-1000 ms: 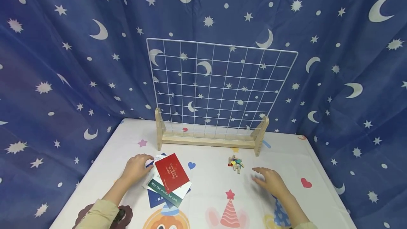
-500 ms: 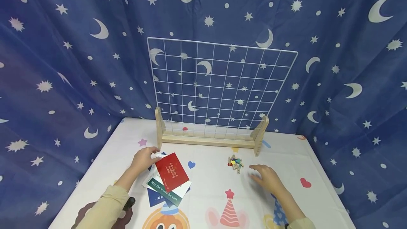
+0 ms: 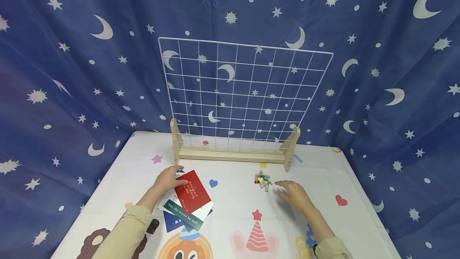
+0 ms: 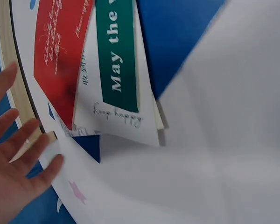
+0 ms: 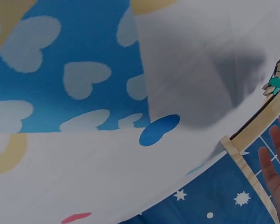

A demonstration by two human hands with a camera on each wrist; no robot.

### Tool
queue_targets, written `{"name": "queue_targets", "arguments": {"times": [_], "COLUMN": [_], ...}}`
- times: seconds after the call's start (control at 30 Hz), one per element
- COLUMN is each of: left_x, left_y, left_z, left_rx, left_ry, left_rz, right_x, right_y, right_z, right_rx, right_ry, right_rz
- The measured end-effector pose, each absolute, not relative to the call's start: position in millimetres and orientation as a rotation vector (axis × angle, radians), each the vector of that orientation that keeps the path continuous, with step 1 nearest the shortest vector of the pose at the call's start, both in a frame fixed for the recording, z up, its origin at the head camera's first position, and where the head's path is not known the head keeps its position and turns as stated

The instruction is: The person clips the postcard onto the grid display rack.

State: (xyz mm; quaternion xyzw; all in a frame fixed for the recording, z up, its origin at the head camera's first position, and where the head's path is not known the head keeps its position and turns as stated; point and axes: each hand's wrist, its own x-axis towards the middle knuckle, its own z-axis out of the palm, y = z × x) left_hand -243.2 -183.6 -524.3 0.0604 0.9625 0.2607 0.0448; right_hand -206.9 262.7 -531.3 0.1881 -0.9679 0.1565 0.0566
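My left hand (image 3: 167, 180) is over the upper left of a small pile of cards, its thumb overlapping the red card (image 3: 193, 192) in the head view. Loosely spread fingers (image 4: 21, 140) show in the left wrist view, with nothing between them. Under the red card lie a white card with a green band (image 3: 183, 214) reading "May the world be soft" and blue cards (image 3: 170, 222). My right hand (image 3: 295, 196) hovers with relaxed fingers just right of a little heap of wooden clothespins (image 3: 263, 181) with coloured decorations, holding nothing.
Behind the cards and clothespins stands a white wire grid panel (image 3: 244, 95) in a wooden base (image 3: 231, 156). A white cloth (image 3: 230, 203) printed with cartoon shapes covers the table. A blue curtain (image 3: 363, 19) with moons and stars hangs behind and on both sides.
My left hand has moved right and away from me, from beside the cards to over the red card's corner. My right hand has drifted slightly left, closer to the clothespins. The head view has shifted slightly.
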Motion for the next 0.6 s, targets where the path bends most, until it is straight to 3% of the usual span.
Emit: {"name": "queue_targets", "arguments": {"times": [0.6], "left_x": [-229], "left_y": [-175], "left_z": [-533], "left_rx": [0.144], "left_ry": [2.79], "left_rz": [0.604], "right_x": [-207], "right_y": [251], "right_z": [-531], "right_rx": [0.53], "right_ry": [-2.972], "right_rz": [0.563]}}
